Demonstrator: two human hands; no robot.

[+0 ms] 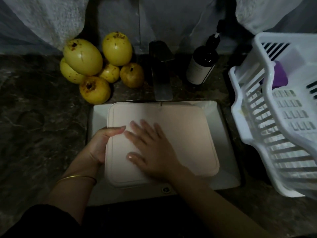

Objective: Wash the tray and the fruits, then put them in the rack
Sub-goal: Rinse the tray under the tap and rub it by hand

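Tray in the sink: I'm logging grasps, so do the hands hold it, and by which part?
The left hand grips the pink tray by its left edge, thumb on top. The right hand rests flat on its surface, gripping nothing.

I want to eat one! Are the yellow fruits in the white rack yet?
No, the yellow fruits sit piled on the counter, across the sink from the white rack.
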